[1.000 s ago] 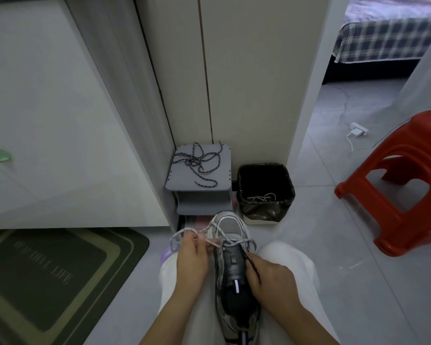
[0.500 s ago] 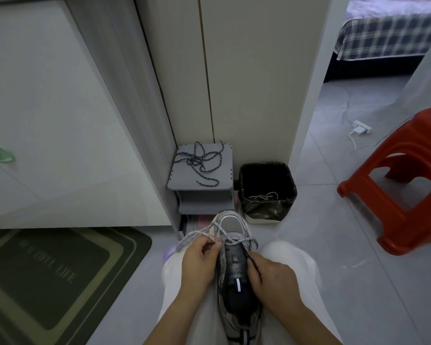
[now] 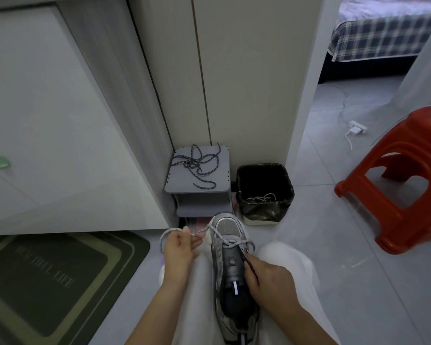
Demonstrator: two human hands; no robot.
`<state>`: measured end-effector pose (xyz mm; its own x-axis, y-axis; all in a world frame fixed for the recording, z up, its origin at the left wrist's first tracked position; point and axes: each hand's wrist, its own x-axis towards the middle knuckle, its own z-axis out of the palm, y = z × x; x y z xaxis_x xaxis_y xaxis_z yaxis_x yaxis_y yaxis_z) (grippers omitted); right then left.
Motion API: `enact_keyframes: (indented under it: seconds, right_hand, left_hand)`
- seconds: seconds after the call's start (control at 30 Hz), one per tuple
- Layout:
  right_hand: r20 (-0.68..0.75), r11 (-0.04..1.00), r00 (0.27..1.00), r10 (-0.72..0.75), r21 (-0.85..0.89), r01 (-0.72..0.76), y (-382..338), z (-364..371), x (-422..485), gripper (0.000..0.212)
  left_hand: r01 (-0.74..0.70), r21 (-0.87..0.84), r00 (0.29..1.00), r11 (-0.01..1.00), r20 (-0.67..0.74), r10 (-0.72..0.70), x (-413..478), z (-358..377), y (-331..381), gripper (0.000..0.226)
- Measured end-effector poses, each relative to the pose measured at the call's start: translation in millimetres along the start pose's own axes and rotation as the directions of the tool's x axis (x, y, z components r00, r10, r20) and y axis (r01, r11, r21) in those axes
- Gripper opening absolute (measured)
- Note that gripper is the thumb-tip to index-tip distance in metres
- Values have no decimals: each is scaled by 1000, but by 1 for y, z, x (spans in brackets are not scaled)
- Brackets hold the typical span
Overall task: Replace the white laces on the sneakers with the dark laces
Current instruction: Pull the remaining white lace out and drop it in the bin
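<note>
One gray sneaker (image 3: 230,270) lies toe-away on the lap (image 3: 202,285), white lace (image 3: 224,241) crossing only its front eyelets. Left hand (image 3: 178,247) pinches the lace's loose end out leftward; right hand (image 3: 271,277) curls its fingers around the sneaker's collar. Dark laces (image 3: 197,168) lie tangled atop the gray shelf (image 3: 222,160) beyond.

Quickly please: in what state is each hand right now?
Left hand: closed, pinching the white lace.
Right hand: closed, gripping the side of the sneaker.
</note>
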<state>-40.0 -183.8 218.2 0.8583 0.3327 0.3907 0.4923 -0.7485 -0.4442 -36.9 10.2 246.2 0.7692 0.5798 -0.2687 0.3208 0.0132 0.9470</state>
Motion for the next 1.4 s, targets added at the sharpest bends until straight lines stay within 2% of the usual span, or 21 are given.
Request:
enact_keyframes:
  seconds: [0.07, 0.13, 0.2, 0.23, 0.3, 0.4, 0.47, 0.57, 0.7, 0.83, 0.93, 1.03, 1.1, 1.17, 1.3, 1.33, 1.4]
  right_hand:
    - [3, 1000, 1000, 3, 7, -3, -1, 1, 1, 29]
    - [5, 1000, 1000, 11, 16, -11, 0, 2, 0, 29]
    - [16, 1000, 1000, 14, 25, -14, -1, 1, 0, 29]
    - [20, 1000, 1000, 9, 27, -9, -1, 1, 1, 28]
    - [27, 1000, 1000, -6, 21, 6, -2, -1, 1, 28]
    - [28, 1000, 999, -23, 16, 22, -1, -1, 1, 32]
    - [39, 999, 999, -30, 20, 29, -1, -3, 2, 37]
    - [68, 996, 997, -21, 86, 15, 0, -10, 5, 47]
    - [50, 989, 996, 77, 124, -83, 3, -12, 27, 38]
    - [198, 992, 978, 66, 95, -86, 6, -5, 46, 37]
    - [191, 984, 975, 113, 117, -137, 6, -3, 48, 29]
    - [276, 929, 933, 232, 220, -297, 6, -4, 53, 28]
    - [298, 904, 916, 269, 248, -347, 5, -3, 58, 11]
    - [322, 886, 902, 286, 269, -377, 2, 0, 61, 3]
    - [540, 842, 784, 306, 230, -488, 0, 0, 78, 13]
    - [593, 847, 750, 293, 203, -491, 0, 0, 83, 14]
    - [640, 899, 727, 247, 129, -419, 0, -1, 91, 16]
  left_hand:
    - [-84, 227, 995, 970, 69, 70, -4, -3, -5, 53]
    - [-253, 530, 967, 809, 155, 201, -18, -4, -7, 60]
    - [-352, 703, 936, 618, 245, 254, -36, -1, -9, 47]
    - [-379, 739, 925, 556, 299, 232, -44, 2, -10, 49]
    - [-410, 783, 911, 468, 375, 171, -54, 4, -17, 71]
    - [-454, 798, 891, 397, 403, 208, -52, 3, -30, 76]
    - [-479, 775, 877, 412, 405, 258, -52, 1, -31, 71]
    - [-496, 706, 867, 506, 373, 331, -49, -1, -37, 66]
    - [-500, 669, 864, 551, 338, 374, -49, -2, -41, 65]
    - [-494, 657, 867, 570, 321, 381, -50, -3, -42, 62]
    - [-499, 647, 864, 577, 316, 393, -50, -4, -43, 60]
    - [-497, 650, 864, 575, 312, 395, -50, -4, -42, 60]
    - [-497, 652, 865, 573, 314, 392, -51, -5, -43, 61]
    - [-499, 651, 864, 572, 321, 388, -51, -5, -45, 61]
    - [-506, 661, 859, 554, 332, 389, -51, -6, -46, 62]
    - [-508, 661, 858, 552, 333, 391, -51, -6, -46, 62]
    - [-513, 660, 855, 549, 336, 395, -52, -7, -46, 62]
